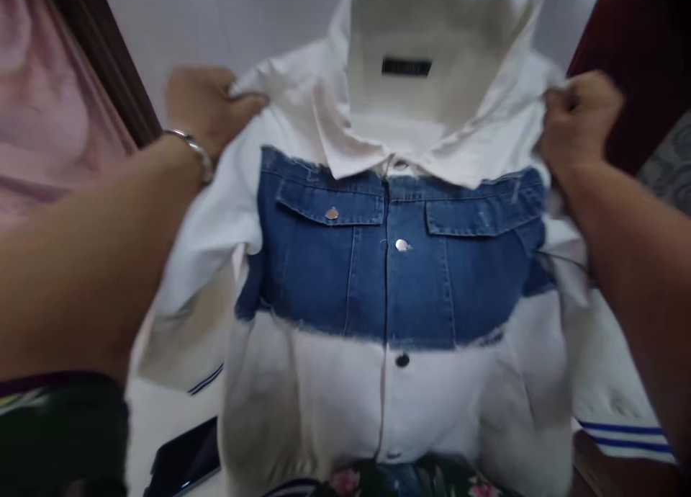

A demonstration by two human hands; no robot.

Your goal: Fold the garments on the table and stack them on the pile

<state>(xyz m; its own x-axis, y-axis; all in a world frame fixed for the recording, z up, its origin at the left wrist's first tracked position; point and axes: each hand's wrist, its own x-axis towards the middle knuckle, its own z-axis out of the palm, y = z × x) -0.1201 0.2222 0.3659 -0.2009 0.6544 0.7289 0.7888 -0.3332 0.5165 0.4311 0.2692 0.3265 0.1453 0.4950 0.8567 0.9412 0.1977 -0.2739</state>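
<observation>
A white jacket with a blue denim chest panel hangs spread out in front of me, its buttoned front facing me. My left hand grips it at the shoulder on the left, a silver bangle on that wrist. At the opposite shoulder my right hand is closed on the fabric. The hood or raised collar area stands open at the top, with a dark label inside. Metal buttons run down the middle. Blue stripes mark the cuff at lower right.
Pink cloth hangs at the upper left beside a dark brown upright strip. A dark phone-like object lies at the lower left on a pale surface. Dark red material is at the upper right. Floral cloth shows below the jacket.
</observation>
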